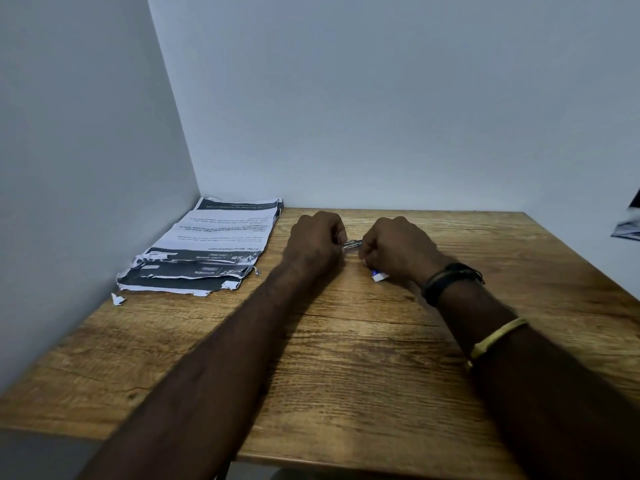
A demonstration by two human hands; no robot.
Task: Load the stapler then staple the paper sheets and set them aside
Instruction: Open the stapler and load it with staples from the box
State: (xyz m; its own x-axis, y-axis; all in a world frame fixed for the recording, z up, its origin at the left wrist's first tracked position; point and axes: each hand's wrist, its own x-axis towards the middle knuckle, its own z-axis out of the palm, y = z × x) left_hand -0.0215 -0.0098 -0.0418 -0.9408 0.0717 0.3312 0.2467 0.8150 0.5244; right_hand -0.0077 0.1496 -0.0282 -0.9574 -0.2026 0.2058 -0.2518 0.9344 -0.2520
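Both hands rest as fists near the far middle of the wooden table [346, 358]. Between them shows a small shiny metal piece [351, 244], likely the stapler or a strip of staples; my left hand [313, 245] and my right hand [398, 251] each close on one end of it. A small white-and-blue box or wrapper [378, 276] pokes out under my right hand. A stack of printed paper sheets [204, 247] with torn front edges lies at the table's far left corner, apart from both hands. Most of the metal piece is hidden by my fingers.
White walls close the table in at the left and the back. A torn paper scrap [117, 299] lies in front of the stack. Something dark and printed [628, 226] shows at the right edge of the view. I wear wristbands on my right arm.
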